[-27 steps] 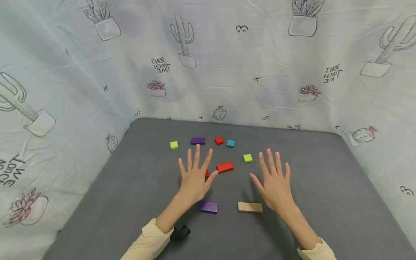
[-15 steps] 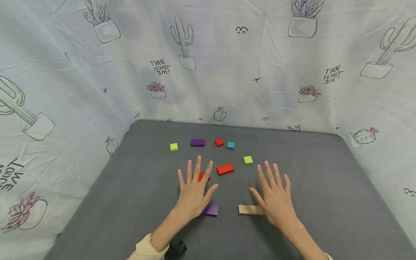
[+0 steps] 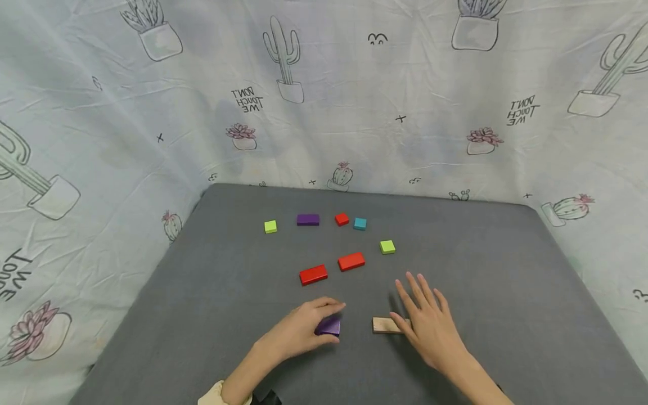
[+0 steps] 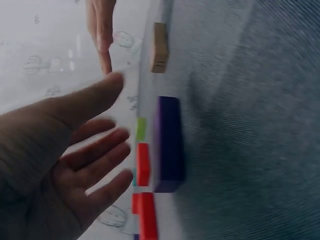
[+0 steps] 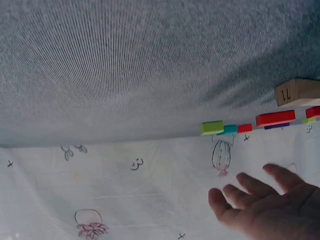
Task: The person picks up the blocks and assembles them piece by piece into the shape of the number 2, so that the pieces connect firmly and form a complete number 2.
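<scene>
My left hand hovers over the near purple block, its thumb and fingers spread apart to either side. In the left wrist view a gap shows between the fingers and that purple block, so nothing is held. My right hand hangs in the air with fingers spread, partly covering the right end of a plain wooden block. The right wrist view shows this wooden block on the cloth, apart from the hand.
Farther back lie two red blocks, two lime green cubes, a small red cube, a teal cube and another purple block. A white curtain printed with cacti surrounds the grey tabletop.
Both hands have come down and nearer. The left hand has turned from flat spread fingers to a thumb-and-fingers gap about the purple block, uncovering the left red block. No block has moved.
</scene>
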`<control>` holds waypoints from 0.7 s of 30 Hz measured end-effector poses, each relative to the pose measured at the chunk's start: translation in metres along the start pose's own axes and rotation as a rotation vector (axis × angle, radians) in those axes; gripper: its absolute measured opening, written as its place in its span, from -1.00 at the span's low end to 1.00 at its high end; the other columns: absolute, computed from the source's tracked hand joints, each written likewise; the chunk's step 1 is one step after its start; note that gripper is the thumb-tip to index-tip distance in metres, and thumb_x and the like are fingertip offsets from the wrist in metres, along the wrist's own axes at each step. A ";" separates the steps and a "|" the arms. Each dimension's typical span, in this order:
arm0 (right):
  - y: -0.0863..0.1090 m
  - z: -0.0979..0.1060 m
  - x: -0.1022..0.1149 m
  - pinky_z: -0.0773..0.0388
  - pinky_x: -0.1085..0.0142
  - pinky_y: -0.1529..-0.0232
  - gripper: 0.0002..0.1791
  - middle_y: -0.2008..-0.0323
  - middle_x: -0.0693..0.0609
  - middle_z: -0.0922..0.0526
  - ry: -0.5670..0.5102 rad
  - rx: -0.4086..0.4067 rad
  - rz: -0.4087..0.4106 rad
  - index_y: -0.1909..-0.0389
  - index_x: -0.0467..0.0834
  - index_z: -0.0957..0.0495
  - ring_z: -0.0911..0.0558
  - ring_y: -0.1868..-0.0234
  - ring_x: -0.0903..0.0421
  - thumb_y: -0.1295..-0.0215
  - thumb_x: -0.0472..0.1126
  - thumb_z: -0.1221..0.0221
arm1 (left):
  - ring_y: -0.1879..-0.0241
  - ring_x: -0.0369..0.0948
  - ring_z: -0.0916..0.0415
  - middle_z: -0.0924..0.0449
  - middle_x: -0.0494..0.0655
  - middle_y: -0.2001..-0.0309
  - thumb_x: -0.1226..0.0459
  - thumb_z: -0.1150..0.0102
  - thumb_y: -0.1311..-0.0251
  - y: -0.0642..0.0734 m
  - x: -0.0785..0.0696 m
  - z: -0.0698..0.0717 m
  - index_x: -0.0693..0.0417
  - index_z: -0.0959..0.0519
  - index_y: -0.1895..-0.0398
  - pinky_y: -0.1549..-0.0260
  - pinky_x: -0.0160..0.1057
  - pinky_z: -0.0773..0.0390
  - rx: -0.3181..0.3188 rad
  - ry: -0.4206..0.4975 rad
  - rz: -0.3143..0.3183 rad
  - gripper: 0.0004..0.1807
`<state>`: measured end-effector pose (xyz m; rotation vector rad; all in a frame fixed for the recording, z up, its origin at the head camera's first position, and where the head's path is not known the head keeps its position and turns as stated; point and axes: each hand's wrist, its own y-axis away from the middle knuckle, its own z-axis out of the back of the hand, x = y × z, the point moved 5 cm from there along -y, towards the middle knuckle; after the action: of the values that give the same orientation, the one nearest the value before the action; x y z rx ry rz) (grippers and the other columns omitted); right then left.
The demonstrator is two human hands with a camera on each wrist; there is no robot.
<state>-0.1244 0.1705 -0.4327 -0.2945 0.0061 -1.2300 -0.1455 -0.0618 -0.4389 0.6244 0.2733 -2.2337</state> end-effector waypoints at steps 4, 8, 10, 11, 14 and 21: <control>0.004 -0.005 0.000 -0.19 -0.20 -0.21 -0.35 -0.37 -0.25 -0.24 -0.036 0.044 -0.004 -0.33 -0.21 -0.35 -0.17 -0.39 -0.24 -0.35 0.09 -0.11 | -0.10 -0.29 -0.39 -0.44 -0.17 -0.13 0.13 -0.38 -0.08 -0.001 0.008 -0.013 0.06 -0.46 -0.26 -0.06 -0.27 -0.47 0.095 -0.040 -0.051 -0.36; 0.006 -0.007 0.002 -0.30 -0.20 -0.14 -0.40 -0.32 -0.25 -0.32 -0.060 0.057 0.011 -0.27 -0.21 -0.43 -0.25 -0.35 -0.25 -0.34 0.06 -0.14 | 0.02 -0.33 -0.44 -0.49 -0.17 0.00 0.20 -0.40 -0.06 -0.003 0.016 -0.014 0.08 -0.55 -0.15 0.03 -0.32 -0.50 0.077 -0.057 -0.065 -0.47; 0.007 -0.008 0.002 -0.33 -0.19 -0.10 -0.43 -0.30 -0.25 -0.35 -0.072 0.063 0.016 -0.25 -0.21 -0.45 -0.28 -0.32 -0.25 -0.34 0.04 -0.15 | 0.06 -0.34 -0.47 -0.52 -0.17 0.06 0.23 -0.40 -0.06 -0.004 0.019 -0.012 0.09 -0.58 -0.08 0.06 -0.34 -0.51 0.072 -0.050 -0.075 -0.53; 0.007 -0.008 0.002 -0.35 -0.19 -0.09 -0.44 -0.29 -0.24 -0.36 -0.076 0.067 0.015 -0.24 -0.21 -0.46 -0.29 -0.31 -0.25 -0.33 0.04 -0.16 | 0.08 -0.34 -0.47 -0.52 -0.17 0.08 0.24 -0.39 -0.05 -0.005 0.020 -0.011 0.09 -0.60 -0.06 0.07 -0.34 -0.51 0.073 -0.041 -0.079 -0.55; 0.008 -0.009 0.001 -0.37 -0.19 -0.06 -0.45 -0.28 -0.24 -0.37 -0.081 0.081 0.009 -0.23 -0.21 -0.47 -0.32 -0.29 -0.25 -0.33 0.03 -0.16 | 0.09 -0.34 -0.48 -0.54 -0.17 0.11 0.25 -0.38 -0.06 -0.007 0.023 -0.006 0.09 -0.62 -0.01 0.08 -0.36 -0.50 0.085 -0.011 -0.094 -0.60; 0.008 -0.010 0.000 -0.39 -0.18 -0.05 -0.46 -0.26 -0.22 -0.39 -0.077 0.080 0.002 -0.21 -0.20 -0.48 -0.34 -0.28 -0.23 -0.32 0.03 -0.17 | 0.05 -0.32 -0.48 -0.55 -0.15 0.09 0.27 -0.38 -0.06 -0.005 0.031 0.003 0.10 -0.62 -0.01 0.04 -0.35 -0.49 0.113 0.029 -0.123 -0.60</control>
<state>-0.1180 0.1706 -0.4438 -0.2720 -0.1087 -1.2135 -0.1675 -0.0793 -0.4527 0.7179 0.2060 -2.3726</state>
